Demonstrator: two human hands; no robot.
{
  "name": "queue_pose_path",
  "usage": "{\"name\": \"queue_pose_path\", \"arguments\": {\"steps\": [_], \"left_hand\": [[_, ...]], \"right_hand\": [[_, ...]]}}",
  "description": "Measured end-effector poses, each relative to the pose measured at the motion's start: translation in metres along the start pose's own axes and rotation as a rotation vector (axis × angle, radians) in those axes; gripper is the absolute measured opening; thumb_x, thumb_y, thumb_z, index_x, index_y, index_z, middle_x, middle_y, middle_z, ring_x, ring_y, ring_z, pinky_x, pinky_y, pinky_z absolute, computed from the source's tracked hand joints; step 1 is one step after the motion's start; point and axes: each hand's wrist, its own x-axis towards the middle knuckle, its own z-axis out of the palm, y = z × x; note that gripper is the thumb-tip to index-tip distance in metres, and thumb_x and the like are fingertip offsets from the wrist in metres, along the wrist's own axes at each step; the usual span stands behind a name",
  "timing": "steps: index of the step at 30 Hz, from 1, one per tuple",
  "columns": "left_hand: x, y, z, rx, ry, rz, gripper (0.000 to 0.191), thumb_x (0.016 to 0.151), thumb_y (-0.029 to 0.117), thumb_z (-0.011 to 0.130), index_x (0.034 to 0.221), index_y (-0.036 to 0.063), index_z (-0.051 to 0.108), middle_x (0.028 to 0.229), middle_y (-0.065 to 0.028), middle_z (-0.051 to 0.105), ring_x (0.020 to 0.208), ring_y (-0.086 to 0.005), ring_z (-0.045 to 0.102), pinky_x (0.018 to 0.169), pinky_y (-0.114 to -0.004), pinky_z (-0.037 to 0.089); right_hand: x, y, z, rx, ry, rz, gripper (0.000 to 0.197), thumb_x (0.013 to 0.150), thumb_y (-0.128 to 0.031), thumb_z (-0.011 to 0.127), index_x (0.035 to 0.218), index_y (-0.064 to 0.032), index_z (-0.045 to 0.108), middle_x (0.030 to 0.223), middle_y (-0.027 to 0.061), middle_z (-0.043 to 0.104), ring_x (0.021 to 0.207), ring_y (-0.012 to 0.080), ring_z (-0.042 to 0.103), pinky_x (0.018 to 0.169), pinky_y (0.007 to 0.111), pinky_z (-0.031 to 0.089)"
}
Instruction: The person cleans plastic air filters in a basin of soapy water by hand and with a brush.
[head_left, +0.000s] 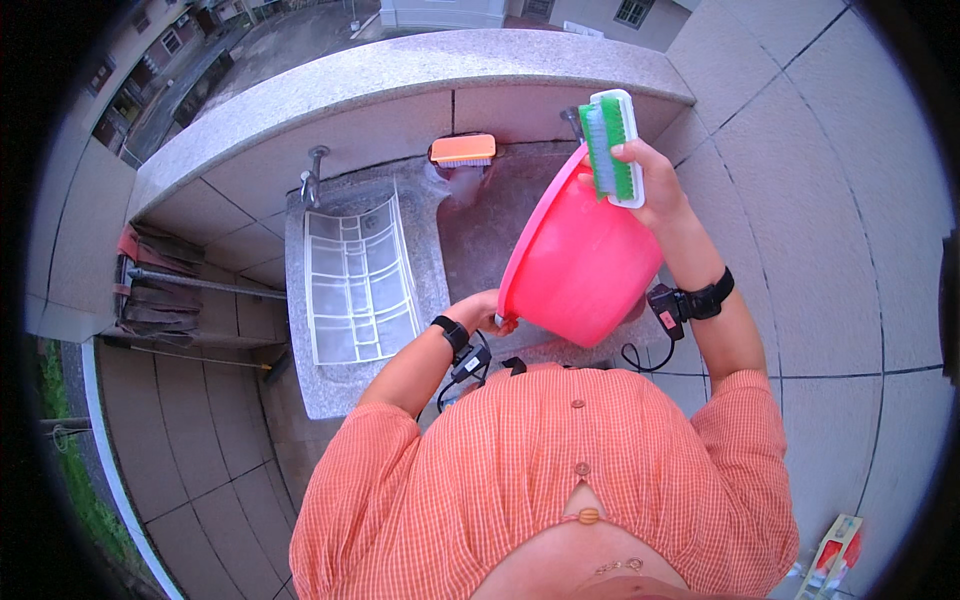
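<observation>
A pink plastic basin (589, 255) is tilted on its side over the stone sink (480, 240), its mouth turned to the left. My left hand (491, 311) grips the basin's near rim. At the far side, my right hand (649, 180) holds a scrub brush (615, 150) with a white back and green and pale bristles, against the basin's upper rim; some of its fingers are hidden behind the brush. An orange-backed brush (463, 148) lies bristles down at the sink's back edge. On the left slab rests a white-framed mesh filter (361, 285).
A metal tap (311, 184) stands behind the filter, and another tap (571, 120) is partly hidden by the basin. A low wall with a stone ledge (420, 60) runs along the back. A mop (161, 285) hangs at the left; tiled wall rises at the right.
</observation>
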Motion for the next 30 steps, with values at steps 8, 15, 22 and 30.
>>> {"name": "queue_pose_path", "arguments": {"steps": [8,15,22,30], "left_hand": [[-0.006,0.008,-0.009,0.17,0.263,0.161,0.014,0.081,0.017,0.064,0.088,0.0052,0.065,0.069,-0.0063,0.062,0.054,-0.0157,0.058,0.047,-0.029,0.045],[0.004,0.001,-0.049,0.45,1.093,0.662,0.044,0.088,0.02,0.055,0.125,-0.0036,0.05,0.108,-0.0212,0.066,0.102,-0.035,0.063,0.087,-0.038,0.049],[-0.062,0.033,-0.002,1.068,1.084,0.811,0.051,0.081,0.026,0.067,0.122,-0.0025,0.054,0.139,-0.0332,0.036,0.13,-0.0449,0.035,0.109,-0.046,0.03],[-0.125,-0.03,-0.103,0.9,1.455,0.245,0.055,0.084,0.029,0.065,0.129,0.0005,0.05,0.113,-0.0269,0.061,0.104,-0.0366,0.061,0.088,-0.039,0.049]], "right_hand": [[-0.069,-0.015,-0.006,0.074,0.123,-0.049,0.042,0.078,-0.018,0.058,0.114,0.0026,0.052,0.097,0.0118,0.061,0.082,0.0229,0.065,0.079,0.037,0.057],[-0.123,0.079,-0.103,-0.464,0.347,0.034,0.054,0.071,-0.012,0.06,0.122,0.0036,0.052,0.102,0.0079,0.06,0.087,0.0156,0.058,0.079,0.028,0.048],[-0.139,0.188,-0.179,-0.653,0.473,0.399,0.056,0.068,-0.018,0.064,0.119,0.0041,0.055,0.109,0.0143,0.061,0.098,0.0236,0.059,0.087,0.033,0.045],[-0.017,0.143,-0.164,-1.194,0.319,-0.156,0.059,0.065,-0.028,0.068,0.114,0.0018,0.057,0.107,0.0251,0.06,0.102,0.0382,0.058,0.09,0.042,0.046]]}}
